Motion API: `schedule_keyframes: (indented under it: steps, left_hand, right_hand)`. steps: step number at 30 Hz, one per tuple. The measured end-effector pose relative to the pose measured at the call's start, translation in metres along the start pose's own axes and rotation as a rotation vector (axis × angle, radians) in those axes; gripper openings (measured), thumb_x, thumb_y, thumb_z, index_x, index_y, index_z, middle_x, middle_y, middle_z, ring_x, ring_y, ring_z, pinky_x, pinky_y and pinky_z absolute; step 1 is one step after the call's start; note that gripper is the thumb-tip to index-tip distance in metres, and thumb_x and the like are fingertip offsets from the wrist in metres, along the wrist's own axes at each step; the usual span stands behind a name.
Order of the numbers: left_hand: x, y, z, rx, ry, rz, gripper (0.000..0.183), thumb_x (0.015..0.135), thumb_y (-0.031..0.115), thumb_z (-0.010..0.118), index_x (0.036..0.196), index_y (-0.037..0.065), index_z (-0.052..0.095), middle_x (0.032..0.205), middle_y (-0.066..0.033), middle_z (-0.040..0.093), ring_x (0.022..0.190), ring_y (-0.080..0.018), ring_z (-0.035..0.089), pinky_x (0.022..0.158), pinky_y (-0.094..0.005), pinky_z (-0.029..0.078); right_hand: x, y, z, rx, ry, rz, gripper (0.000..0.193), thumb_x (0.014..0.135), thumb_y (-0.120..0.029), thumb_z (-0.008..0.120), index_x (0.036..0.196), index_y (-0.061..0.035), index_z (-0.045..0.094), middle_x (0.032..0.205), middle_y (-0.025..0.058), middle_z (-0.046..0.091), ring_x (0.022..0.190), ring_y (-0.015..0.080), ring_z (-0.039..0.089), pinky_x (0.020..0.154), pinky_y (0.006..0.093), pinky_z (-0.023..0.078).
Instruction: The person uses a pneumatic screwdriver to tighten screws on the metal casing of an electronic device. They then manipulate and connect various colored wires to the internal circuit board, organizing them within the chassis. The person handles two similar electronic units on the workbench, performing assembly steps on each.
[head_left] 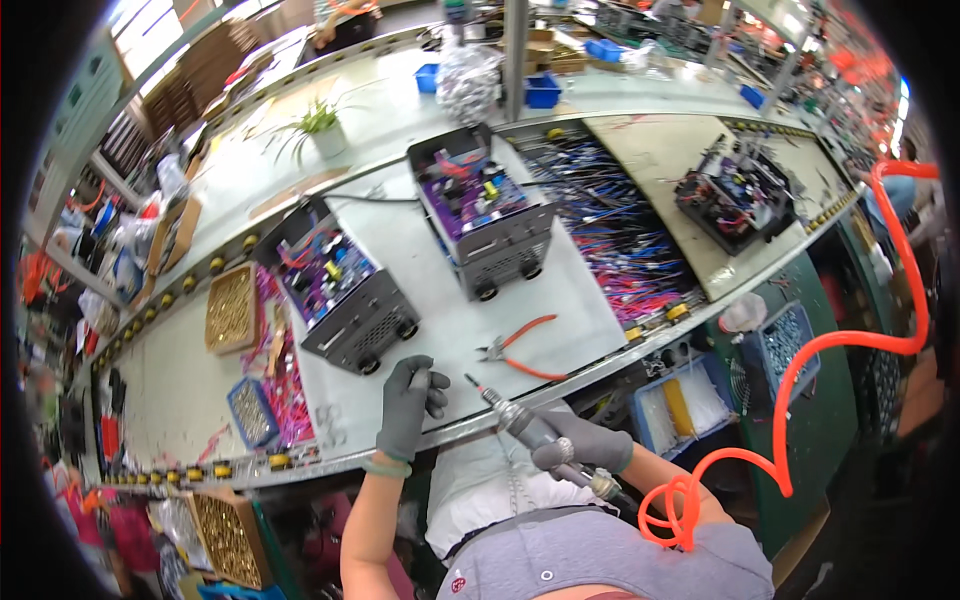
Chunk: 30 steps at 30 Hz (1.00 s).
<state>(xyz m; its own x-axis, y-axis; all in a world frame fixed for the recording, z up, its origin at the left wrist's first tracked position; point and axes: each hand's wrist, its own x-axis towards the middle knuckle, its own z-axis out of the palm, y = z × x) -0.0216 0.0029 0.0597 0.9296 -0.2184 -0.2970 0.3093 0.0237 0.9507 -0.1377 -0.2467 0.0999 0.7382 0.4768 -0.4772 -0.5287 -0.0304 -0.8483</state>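
My left hand (pixel 408 408), in a grey glove, is raised at the bench's near edge with its fingers curled; whatever they may hold is too small to make out. In my gloved right hand (pixel 590 443) is an air screwdriver (pixel 530 428), its thin bit pointing up and left over the bench edge. Orange-handled cutting pliers (pixel 525 347) lie open on the white sheet just beyond the bit. Past my left hand stands a dark metal chassis (pixel 362 320) with a purple circuit board inside. A second such chassis (pixel 505 250) stands to its right.
Bundled wires (pixel 610 220) lie right of the sheet, with another dark assembly (pixel 740 195) beyond. Trays of small brass parts (pixel 232 308) and silver parts (pixel 252 413) sit left. An orange coiled air hose (pixel 785 420) loops at my right. Blue bins (pixel 683 405) hang below the bench.
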Motion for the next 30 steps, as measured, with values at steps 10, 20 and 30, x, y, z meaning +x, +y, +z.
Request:
schedule_keyframes:
  steps: [10,20,30]
  left_hand:
    - [0.01,0.022,0.055,-0.25,-0.253,-0.079,0.028,0.104,0.031,0.05,0.094,0.005,0.055,0.066,0.0016,0.049,0.045,-0.005,0.039,0.037,-0.0205,0.029]
    - [0.023,0.03,0.084,-0.281,-0.331,-0.098,0.03,0.104,0.033,0.05,0.093,0.005,0.054,0.062,0.0005,0.047,0.046,-0.0071,0.04,0.038,-0.0217,0.03]
    - [0.03,0.05,0.083,-0.038,-0.299,-0.076,0.028,0.102,0.03,0.054,0.095,0.003,0.056,0.066,-0.0046,0.057,0.049,-0.01,0.05,0.04,-0.0235,0.037]
  right_hand:
    - [-0.007,0.002,-0.007,0.005,0.0,-0.161,0.065,0.081,-0.03,0.074,0.131,-0.0008,0.045,0.081,0.0023,0.058,0.058,0.0073,0.06,0.05,0.0229,0.05]
    - [-0.024,-0.017,-0.02,-0.287,0.218,-0.314,0.071,0.078,-0.038,0.077,0.131,-0.0005,0.047,0.09,0.0035,0.059,0.07,0.0096,0.062,0.059,0.0257,0.051]
    - [-0.023,-0.019,-0.036,0.108,0.041,-0.143,0.068,0.08,-0.042,0.073,0.13,-0.003,0.049,0.082,0.0065,0.059,0.058,0.0122,0.061,0.049,0.0241,0.048]
